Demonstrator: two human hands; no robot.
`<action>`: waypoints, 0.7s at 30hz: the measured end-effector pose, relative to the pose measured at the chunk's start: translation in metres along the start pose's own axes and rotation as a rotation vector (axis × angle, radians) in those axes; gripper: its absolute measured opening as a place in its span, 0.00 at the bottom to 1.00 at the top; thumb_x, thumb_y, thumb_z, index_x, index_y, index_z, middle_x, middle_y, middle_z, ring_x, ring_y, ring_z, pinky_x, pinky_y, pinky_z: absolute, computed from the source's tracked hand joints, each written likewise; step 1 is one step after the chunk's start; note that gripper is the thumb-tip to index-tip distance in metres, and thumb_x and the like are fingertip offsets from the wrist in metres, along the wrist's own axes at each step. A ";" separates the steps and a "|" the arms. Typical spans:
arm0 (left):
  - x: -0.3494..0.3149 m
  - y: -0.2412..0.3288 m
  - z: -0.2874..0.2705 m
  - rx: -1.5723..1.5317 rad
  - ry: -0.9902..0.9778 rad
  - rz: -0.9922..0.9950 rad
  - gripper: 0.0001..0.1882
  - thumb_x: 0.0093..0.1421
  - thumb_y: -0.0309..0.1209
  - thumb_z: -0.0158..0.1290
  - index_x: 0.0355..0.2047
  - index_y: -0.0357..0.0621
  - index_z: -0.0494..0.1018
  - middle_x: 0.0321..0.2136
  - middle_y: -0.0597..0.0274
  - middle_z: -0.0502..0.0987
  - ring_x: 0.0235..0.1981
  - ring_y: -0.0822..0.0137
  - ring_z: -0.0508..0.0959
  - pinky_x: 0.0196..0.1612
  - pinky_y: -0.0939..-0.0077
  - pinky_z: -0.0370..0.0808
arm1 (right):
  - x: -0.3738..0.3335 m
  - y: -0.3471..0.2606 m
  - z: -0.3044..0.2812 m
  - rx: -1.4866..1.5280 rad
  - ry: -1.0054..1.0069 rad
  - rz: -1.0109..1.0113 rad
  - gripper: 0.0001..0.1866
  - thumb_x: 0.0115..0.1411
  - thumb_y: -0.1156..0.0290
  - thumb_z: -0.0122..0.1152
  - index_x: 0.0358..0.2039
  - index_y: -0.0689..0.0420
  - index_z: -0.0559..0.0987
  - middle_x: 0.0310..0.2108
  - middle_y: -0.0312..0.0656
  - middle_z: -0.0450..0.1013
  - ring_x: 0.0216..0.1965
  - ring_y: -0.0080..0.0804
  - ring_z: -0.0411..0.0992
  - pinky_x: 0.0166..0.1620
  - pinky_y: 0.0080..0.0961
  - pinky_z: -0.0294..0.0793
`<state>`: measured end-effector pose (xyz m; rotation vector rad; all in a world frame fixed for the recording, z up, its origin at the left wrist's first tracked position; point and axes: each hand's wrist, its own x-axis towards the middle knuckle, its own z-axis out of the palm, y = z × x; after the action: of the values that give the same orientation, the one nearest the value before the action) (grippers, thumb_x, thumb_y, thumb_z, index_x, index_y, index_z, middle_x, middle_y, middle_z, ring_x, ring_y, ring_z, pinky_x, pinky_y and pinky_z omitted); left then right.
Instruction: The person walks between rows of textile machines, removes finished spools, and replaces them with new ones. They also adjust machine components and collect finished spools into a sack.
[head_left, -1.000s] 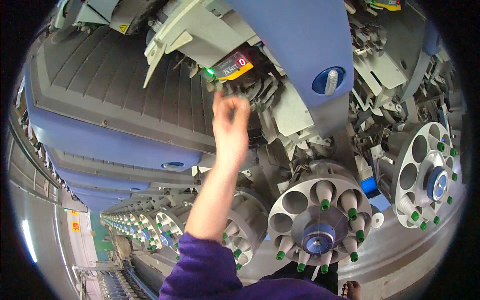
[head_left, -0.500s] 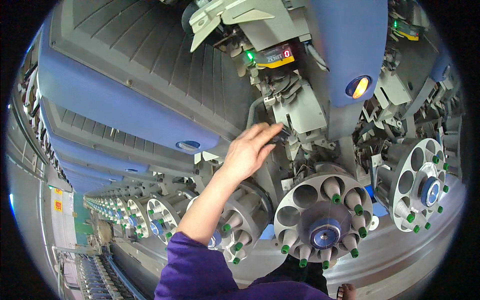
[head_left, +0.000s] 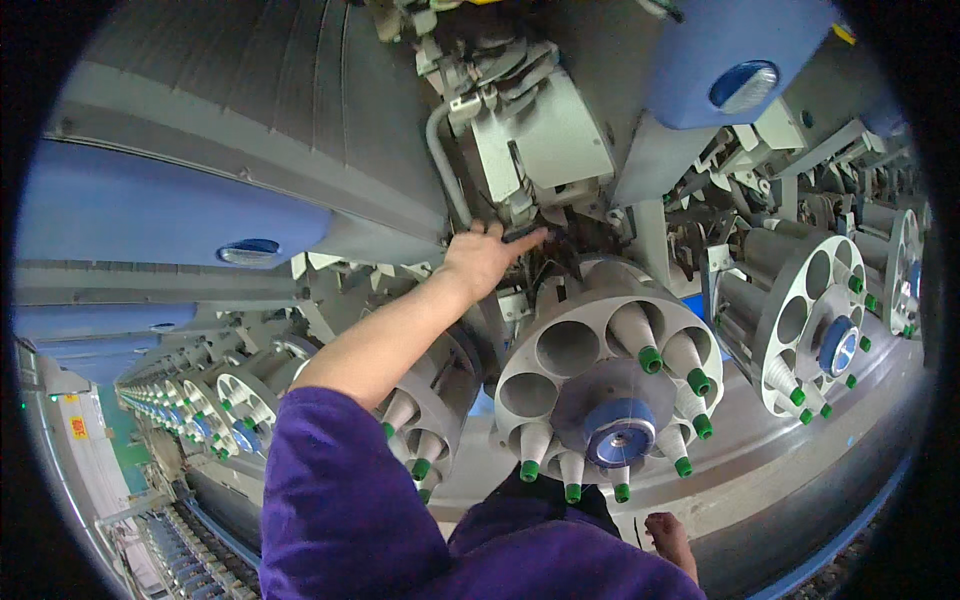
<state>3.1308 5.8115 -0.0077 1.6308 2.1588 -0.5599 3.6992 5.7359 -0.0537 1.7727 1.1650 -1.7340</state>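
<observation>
My left hand (head_left: pixel 482 262) reaches in from the lower left under the pale grey cover plate (head_left: pixel 545 145) of a yarn-winding unit. Its index finger is stretched out along a dark part (head_left: pixel 560 238) beneath that plate, and the other fingers bend near a curved grey tube (head_left: pixel 441 165). Just below stands a round bobbin magazine (head_left: pixel 520 335) with a blue hub; grey bobbins (head_left: pixel 634 335) with green tips fill several of its holes, while others hold none. Low in the view, apart from the machine, my right hand (head_left: pixel 670 537) has curled fingers; their contents are hidden.
More magazines stand to the right (head_left: pixel 785 320) and in a long row to the left (head_left: pixel 245 395). Blue housings (head_left: pixel 160 205) overhang at the left, and a blue panel (head_left: pixel 720 60) with an oval lamp hangs at the upper right. A metal ledge (head_left: pixel 760 455) curves below.
The view has shifted, so the plate sits higher and the magazine looks larger. My left hand is lower beneath the plate. The lamp, lit orange before, is unlit. More of my right hand shows.
</observation>
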 end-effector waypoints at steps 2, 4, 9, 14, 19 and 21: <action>0.010 -0.003 0.005 0.079 0.090 0.035 0.40 0.56 0.26 0.47 0.64 0.79 0.46 0.51 0.44 0.67 0.50 0.46 0.71 0.48 0.60 0.73 | -0.031 -0.060 -0.018 -0.074 -0.142 0.012 0.17 0.59 0.62 0.57 0.38 0.65 0.75 0.30 0.44 0.76 0.29 0.26 0.73 0.32 0.22 0.70; 0.008 -0.009 0.005 -0.103 0.116 0.065 0.32 0.56 0.33 0.52 0.61 0.71 0.57 0.56 0.43 0.62 0.54 0.46 0.68 0.54 0.59 0.68 | -0.067 -0.124 -0.041 -0.132 -0.350 -0.048 0.13 0.58 0.67 0.57 0.35 0.66 0.75 0.30 0.44 0.76 0.34 0.33 0.76 0.32 0.25 0.74; -0.053 -0.032 -0.026 -0.623 0.075 0.087 0.19 0.57 0.36 0.53 0.50 0.51 0.71 0.49 0.45 0.70 0.49 0.49 0.72 0.50 0.62 0.70 | -0.132 -0.266 -0.060 0.000 -0.085 -0.846 0.09 0.59 0.69 0.55 0.29 0.63 0.73 0.26 0.44 0.73 0.26 0.29 0.69 0.33 0.25 0.69; -0.136 -0.043 -0.049 -0.739 0.181 0.118 0.19 0.57 0.36 0.54 0.48 0.42 0.71 0.44 0.49 0.74 0.45 0.50 0.75 0.46 0.64 0.72 | -0.126 -0.403 -0.042 -0.333 0.553 -1.245 0.13 0.64 0.66 0.48 0.38 0.63 0.73 0.27 0.36 0.68 0.28 0.20 0.63 0.33 0.18 0.63; -0.188 -0.034 -0.041 -0.846 0.341 0.193 0.18 0.56 0.35 0.54 0.46 0.44 0.72 0.43 0.49 0.75 0.40 0.49 0.77 0.41 0.64 0.75 | -0.126 -0.483 -0.024 -0.302 0.621 -1.388 0.13 0.65 0.63 0.49 0.36 0.61 0.75 0.24 0.35 0.70 0.27 0.20 0.67 0.32 0.19 0.66; -0.209 -0.026 -0.039 -0.911 0.346 0.118 0.17 0.55 0.33 0.55 0.45 0.44 0.73 0.42 0.50 0.75 0.39 0.51 0.77 0.40 0.65 0.75 | -0.126 -0.493 -0.023 -0.381 0.680 -1.376 0.14 0.64 0.62 0.50 0.34 0.61 0.75 0.20 0.36 0.71 0.23 0.21 0.68 0.29 0.21 0.69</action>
<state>3.1568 5.6551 0.1366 1.3400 2.0202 0.7076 3.3454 6.0013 0.1999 1.3072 3.2433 -1.1195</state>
